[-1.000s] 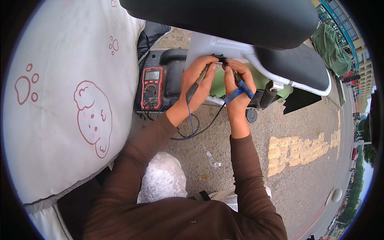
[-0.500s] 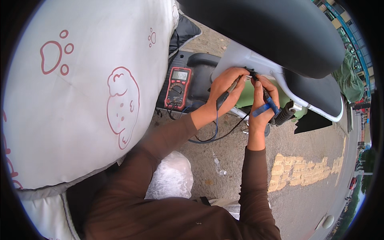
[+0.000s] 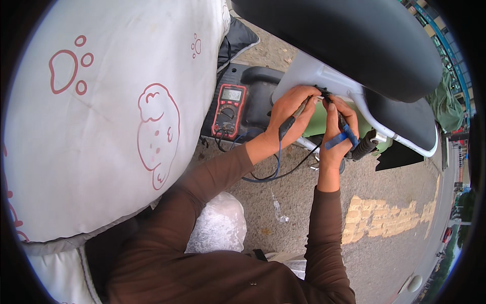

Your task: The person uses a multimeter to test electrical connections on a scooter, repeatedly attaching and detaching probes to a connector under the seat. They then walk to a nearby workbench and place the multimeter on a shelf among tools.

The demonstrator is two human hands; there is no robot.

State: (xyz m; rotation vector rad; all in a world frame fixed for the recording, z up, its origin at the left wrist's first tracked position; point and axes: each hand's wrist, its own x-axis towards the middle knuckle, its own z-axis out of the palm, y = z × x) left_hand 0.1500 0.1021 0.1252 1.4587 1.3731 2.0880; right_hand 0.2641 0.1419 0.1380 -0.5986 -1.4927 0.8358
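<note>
My left hand grips a slim black test probe with a blue lead hanging from it, its tip at a small black connector on the white body of a scooter. Close beside it, my right hand is closed on a second probe wrapped with blue tape, also pointed at that connector; my fingers partly hide both tips. To their left a red-and-black multimeter with a lit display lies on the scooter's dark footboard, leads looping down below.
A black seat overhangs my hands, with a spring shock at right. A white quilted cover with paw prints fills the left. Pavement with worn yellow tactile patches lies below. A green tarp, road and buildings are at far right.
The whole scene has shifted rightward in the picture, as the camera moved. My hands stay closed on the probes at the connector. The multimeter's display has changed.
</note>
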